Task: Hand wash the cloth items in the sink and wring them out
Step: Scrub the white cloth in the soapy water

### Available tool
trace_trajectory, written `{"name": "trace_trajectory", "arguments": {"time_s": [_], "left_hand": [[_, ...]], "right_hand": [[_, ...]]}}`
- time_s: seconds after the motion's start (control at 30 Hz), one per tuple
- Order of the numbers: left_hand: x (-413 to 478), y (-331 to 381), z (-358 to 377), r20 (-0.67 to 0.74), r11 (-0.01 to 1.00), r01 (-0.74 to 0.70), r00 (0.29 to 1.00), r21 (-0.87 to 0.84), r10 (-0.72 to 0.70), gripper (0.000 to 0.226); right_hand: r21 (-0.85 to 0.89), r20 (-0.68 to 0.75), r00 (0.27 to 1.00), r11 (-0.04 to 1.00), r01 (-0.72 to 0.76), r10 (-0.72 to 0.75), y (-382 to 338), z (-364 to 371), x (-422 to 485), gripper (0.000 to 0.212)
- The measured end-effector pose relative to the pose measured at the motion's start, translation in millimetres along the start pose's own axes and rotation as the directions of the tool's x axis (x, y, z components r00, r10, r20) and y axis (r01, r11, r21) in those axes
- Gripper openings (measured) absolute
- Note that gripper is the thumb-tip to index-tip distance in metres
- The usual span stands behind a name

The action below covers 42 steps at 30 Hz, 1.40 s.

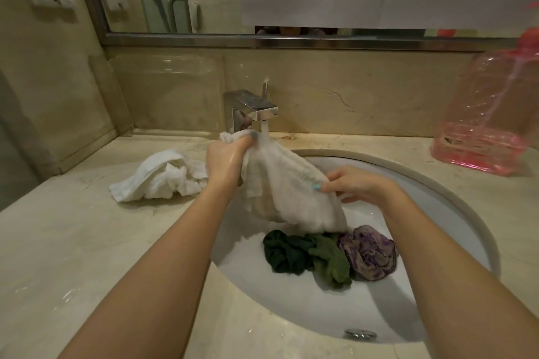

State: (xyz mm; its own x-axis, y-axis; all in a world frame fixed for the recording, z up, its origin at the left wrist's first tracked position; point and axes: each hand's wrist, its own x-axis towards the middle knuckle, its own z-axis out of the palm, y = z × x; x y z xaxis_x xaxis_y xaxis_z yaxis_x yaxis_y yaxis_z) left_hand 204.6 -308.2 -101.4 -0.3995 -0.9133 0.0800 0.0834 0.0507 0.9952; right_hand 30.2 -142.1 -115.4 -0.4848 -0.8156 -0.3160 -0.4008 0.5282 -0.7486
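One towel [285, 189] is hanging over the far left of the sink [437, 192], its top bunched under the tap [253, 105], where water is running onto it. The left hand [226, 157] is gripping that bunched top, its fingers [248, 140] curling tight round it. The right hand [355, 183] is pinching the towel's right edge between thumb and fingers [329, 183].

Soaked terry like this is likely getting heavy, limp and a little slippery, so wringing is probably calling for full-fist holds at both ends rather than a pinch.

The towel's lower hem is draping onto a green cloth [284, 251], an olive cloth [329, 259] and a purple cloth [369, 253] lying in the basin. A second towel [163, 178] is lying crumpled on the surface [73, 242] to the left. A pink jug [490, 114] is standing at the far right.
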Motion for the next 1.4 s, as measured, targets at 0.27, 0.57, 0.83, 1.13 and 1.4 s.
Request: {"name": "trace_trajectory", "arguments": {"time_s": [0.27, 0.57, 0.83, 1.13, 1.4], "left_hand": [[-1.5, -9.7, 17.8, 0.285, 0.943, 0.271, 0.935, -0.192, -0.211, 0.019], [-6.8, -19.6, 41.1, 0.13, 0.993, 0.116, 0.985, -0.007, -0.114, 0.03], [-40.0, -5.3, 59.3, 0.101, 1.0, -0.026, 0.995, 0.008, 0.025, 0.042], [-45.6, -2.9, 65.9, 0.091, 0.977, -0.151, 0.986, 0.15, 0.138, 0.038], [1.3, -12.6, 28.4, 0.108, 0.987, 0.084, 0.989, 0.139, -0.099, 0.032]], "right_hand": [[0.676, -0.261, 0.948, 0.666, 0.316, -0.184, -24.5, 18.2, 10.3, 0.034], [0.381, -0.281, 0.93, 0.862, 0.336, -0.239, -67.5, 84.0, 21.7, 0.033], [0.471, -0.662, 0.74, 0.832, 0.292, 0.115, -77.4, 75.1, 31.0, 0.038], [0.355, -0.667, 0.745, 0.866, 0.353, -0.03, -69.9, 69.7, 15.0, 0.04], [0.15, -0.577, 0.761, 0.878, 0.455, -0.296, -103.4, 106.2, 3.1, 0.049]]}}
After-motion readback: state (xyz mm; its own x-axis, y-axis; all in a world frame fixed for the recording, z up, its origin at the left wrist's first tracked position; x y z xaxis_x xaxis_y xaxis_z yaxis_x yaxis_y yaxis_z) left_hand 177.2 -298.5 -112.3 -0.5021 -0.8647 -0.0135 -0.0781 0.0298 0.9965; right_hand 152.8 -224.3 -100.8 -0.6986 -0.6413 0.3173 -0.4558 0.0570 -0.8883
